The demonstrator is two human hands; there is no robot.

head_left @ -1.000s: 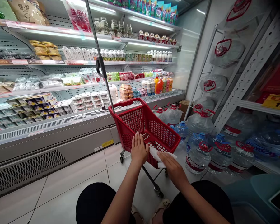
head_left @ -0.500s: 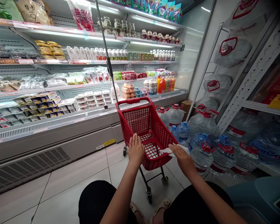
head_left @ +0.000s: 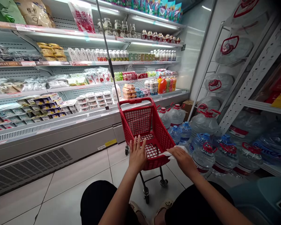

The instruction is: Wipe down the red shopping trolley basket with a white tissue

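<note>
In front of my knees stands a small red shopping cart (head_left: 158, 136) with a lattice basket on dark metal legs and casters. My left hand (head_left: 138, 154) rests at the basket's near left rim, fingers stretched and spread, holding nothing. A white cloth or tissue (head_left: 165, 154) lies under the fingers of my right hand (head_left: 181, 158), pressed against the near right corner of the rim. My right fingers are closed over it. A thin pole (head_left: 110, 64) rises from the cart's far left side.
An open refrigerated case (head_left: 91, 131) with dairy cups, bottles and bags runs along the left and back. Large water bottles (head_left: 202, 156) crowd the floor right of the cart. A white metal rack (head_left: 248, 75) rises at the right, and a blue-grey object (head_left: 259, 193) stands low beside it.
My left fingers have spread apart. My right hand has slid the white cloth slightly left along the rim, and its fingers have curled in more. The cart's near end has swung slightly left.
</note>
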